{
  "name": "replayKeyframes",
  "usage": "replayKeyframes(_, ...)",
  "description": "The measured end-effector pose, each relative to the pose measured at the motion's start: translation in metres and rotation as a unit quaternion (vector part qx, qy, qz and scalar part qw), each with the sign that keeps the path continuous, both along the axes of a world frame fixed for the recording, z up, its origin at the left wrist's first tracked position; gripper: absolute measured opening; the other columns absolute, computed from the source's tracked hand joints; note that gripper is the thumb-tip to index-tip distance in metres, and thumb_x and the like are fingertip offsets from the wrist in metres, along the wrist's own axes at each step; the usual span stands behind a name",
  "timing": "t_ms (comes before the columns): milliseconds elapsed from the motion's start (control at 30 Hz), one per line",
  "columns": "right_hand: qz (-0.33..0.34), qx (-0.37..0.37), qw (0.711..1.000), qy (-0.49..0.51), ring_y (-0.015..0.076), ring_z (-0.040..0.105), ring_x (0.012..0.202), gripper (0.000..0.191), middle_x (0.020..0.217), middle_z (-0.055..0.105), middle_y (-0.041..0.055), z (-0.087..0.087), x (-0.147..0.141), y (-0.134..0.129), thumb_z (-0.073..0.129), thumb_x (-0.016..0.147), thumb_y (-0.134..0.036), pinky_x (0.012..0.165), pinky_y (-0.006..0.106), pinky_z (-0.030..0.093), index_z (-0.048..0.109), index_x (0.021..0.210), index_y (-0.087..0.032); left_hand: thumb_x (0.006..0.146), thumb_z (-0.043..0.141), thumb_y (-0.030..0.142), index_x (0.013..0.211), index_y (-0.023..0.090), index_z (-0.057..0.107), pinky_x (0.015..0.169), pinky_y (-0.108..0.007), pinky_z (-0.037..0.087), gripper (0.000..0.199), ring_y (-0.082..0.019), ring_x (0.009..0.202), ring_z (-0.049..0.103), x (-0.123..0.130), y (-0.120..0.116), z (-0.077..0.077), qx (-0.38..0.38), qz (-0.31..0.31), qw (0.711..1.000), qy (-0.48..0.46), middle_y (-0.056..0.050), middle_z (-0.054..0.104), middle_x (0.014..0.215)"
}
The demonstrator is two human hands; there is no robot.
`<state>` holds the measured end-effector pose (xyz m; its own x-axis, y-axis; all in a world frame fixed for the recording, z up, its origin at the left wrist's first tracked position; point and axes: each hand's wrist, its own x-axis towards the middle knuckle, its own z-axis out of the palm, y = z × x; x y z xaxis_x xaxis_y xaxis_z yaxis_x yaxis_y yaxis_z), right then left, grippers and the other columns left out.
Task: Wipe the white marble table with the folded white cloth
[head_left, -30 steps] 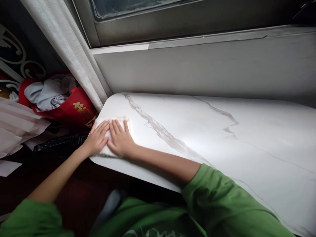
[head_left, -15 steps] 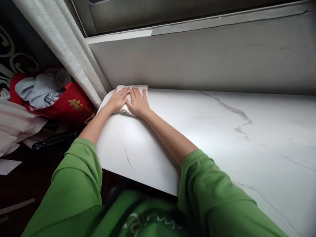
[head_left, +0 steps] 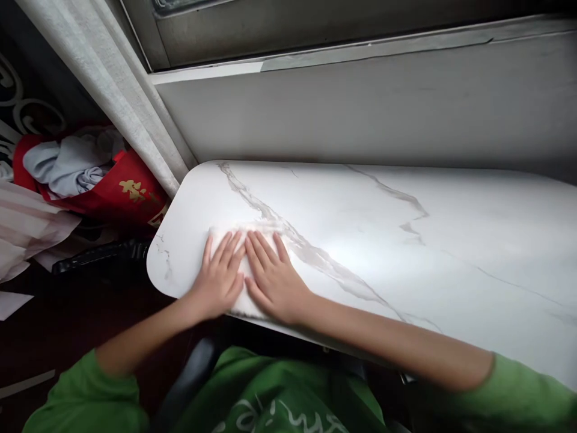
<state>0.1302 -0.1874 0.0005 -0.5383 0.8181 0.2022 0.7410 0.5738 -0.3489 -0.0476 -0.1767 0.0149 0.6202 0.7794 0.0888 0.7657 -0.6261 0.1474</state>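
Note:
A folded white cloth (head_left: 247,304) lies on the white marble-patterned tabletop (head_left: 451,252), by its near edge. My left hand (head_left: 217,278) rests flat on the cloth's left part with the fingers spread. Beside it, my right hand (head_left: 276,275) presses flat on the right part, fingers stretched forward. The fingertips of both hands come close together in the middle. Much of the cloth is hidden under my palms, and its far edge is smeared by motion.
A grey wall panel (head_left: 360,120) runs along the table's far edge beneath a window frame (head_left: 252,36). At the left hang a pale curtain (head_left: 99,78) and, below it, a red bag (head_left: 130,186) stuffed with light clothes (head_left: 76,165). The rounded table corner is at the left.
Both hands have drawn the cloth from the far left corner toward me and slightly right, to the near edge. The grey veining at the back left is now uncovered.

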Motion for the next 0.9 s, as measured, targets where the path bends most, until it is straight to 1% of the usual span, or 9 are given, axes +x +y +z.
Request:
replayKeyframes(100, 0.026, -0.017, 0.999, 0.007, 0.0279, 0.005, 0.147, 0.066, 0.157, 0.016, 0.0169, 0.004, 0.014, -0.033, 0.029, 0.096, -0.038, 0.119, 0.058, 0.007, 0.021, 0.152, -0.004, 0.091, 0.036, 0.025, 0.153, 0.016, 0.016, 0.118, -0.059, 0.009, 0.066, -0.031, 0.146, 0.015, 0.008, -0.033, 0.000, -0.012, -0.008, 1.000, -0.015, -0.013, 0.022, 0.157)
replayKeyframes(200, 0.000, -0.026, 1.000, 0.003, 0.0276, 0.004, 0.147, 0.067, 0.157, 0.015, 0.0165, 0.002, 0.021, -0.034, 0.029, 0.096, -0.039, 0.119, 0.058, 0.008, 0.019, 0.152, -0.004, 0.091, 0.035, 0.024, 0.153, 0.015, 0.016, 0.118, -0.058, 0.008, 0.066, -0.029, 0.146, 0.017, 0.015, -0.026, -0.001, -0.014, -0.030, 0.999, -0.015, -0.013, 0.024, 0.156)
replayKeyframes(300, -0.053, -0.037, 0.998, -0.015, 0.0274, 0.007, 0.147, 0.068, 0.157, 0.016, 0.0178, -0.002, 0.026, 0.001, 0.028, 0.095, -0.039, 0.119, 0.055, 0.006, 0.023, 0.150, 0.000, 0.091, 0.035, 0.025, 0.151, 0.014, 0.024, 0.119, -0.055, 0.003, 0.061, -0.027, 0.146, 0.018, 0.026, 0.017, -0.004, -0.015, -0.052, 0.999, -0.001, -0.013, 0.027, 0.156)
replayKeyframes(400, -0.113, -0.051, 0.992, -0.031, 0.0260, 0.014, 0.147, 0.067, 0.157, 0.019, 0.0173, -0.005, 0.034, 0.063, 0.028, 0.093, -0.034, 0.119, 0.051, 0.006, 0.022, 0.150, 0.002, 0.093, 0.033, 0.026, 0.149, 0.013, 0.027, 0.118, -0.054, 0.001, 0.059, -0.026, 0.146, 0.018, 0.047, 0.083, -0.006, -0.017, -0.042, 0.999, 0.018, -0.012, 0.026, 0.156)
replayKeyframes(500, -0.167, -0.053, 0.983, -0.046, 0.0253, 0.013, 0.147, 0.066, 0.158, 0.018, 0.0170, -0.004, 0.047, 0.131, 0.026, 0.092, -0.028, 0.119, 0.049, 0.004, 0.019, 0.150, 0.003, 0.093, 0.031, 0.024, 0.149, 0.011, 0.027, 0.118, -0.054, 0.002, 0.058, -0.026, 0.146, 0.018, 0.076, 0.152, -0.006, -0.016, -0.020, 0.999, 0.028, -0.011, 0.024, 0.157)
replayKeyframes(600, -0.204, -0.052, 0.976, -0.051, 0.0258, 0.013, 0.147, 0.066, 0.158, 0.018, 0.0170, -0.002, 0.061, 0.181, 0.025, 0.092, -0.026, 0.118, 0.049, 0.004, 0.017, 0.150, 0.004, 0.093, 0.031, 0.022, 0.148, 0.011, 0.031, 0.118, -0.052, 0.004, 0.056, -0.025, 0.145, 0.021, 0.100, 0.201, -0.006, -0.011, -0.010, 1.000, 0.025, -0.011, 0.027, 0.156)
replayKeyframes(667, -0.213, -0.046, 0.975, -0.048, 0.0261, 0.015, 0.146, 0.065, 0.158, 0.020, 0.0166, -0.003, 0.067, 0.198, 0.025, 0.091, -0.025, 0.118, 0.050, 0.006, 0.019, 0.150, 0.003, 0.093, 0.032, 0.022, 0.147, 0.011, 0.033, 0.118, -0.052, 0.006, 0.055, -0.025, 0.144, 0.024, 0.108, 0.219, -0.007, -0.002, -0.002, 1.000, 0.019, -0.012, 0.030, 0.155)
replayKeyframes(733, -0.213, -0.034, 0.975, -0.044, 0.0258, 0.017, 0.146, 0.065, 0.157, 0.022, 0.0162, -0.004, 0.070, 0.205, 0.024, 0.091, -0.025, 0.117, 0.049, 0.008, 0.021, 0.150, 0.002, 0.093, 0.032, 0.022, 0.146, 0.012, 0.034, 0.118, -0.052, 0.007, 0.054, -0.025, 0.143, 0.025, 0.112, 0.225, -0.007, 0.006, 0.004, 1.000, 0.014, -0.012, 0.032, 0.154)
replayKeyframes(900, -0.210, -0.016, 0.976, -0.047, 0.0247, 0.018, 0.146, 0.063, 0.157, 0.023, 0.0164, -0.005, 0.071, 0.187, 0.024, 0.093, -0.026, 0.118, 0.048, 0.008, 0.023, 0.149, 0.002, 0.093, 0.031, 0.023, 0.147, 0.011, 0.032, 0.118, -0.052, 0.007, 0.055, -0.024, 0.144, 0.023, 0.111, 0.207, -0.004, 0.005, 0.015, 1.000, 0.021, -0.011, 0.029, 0.155)
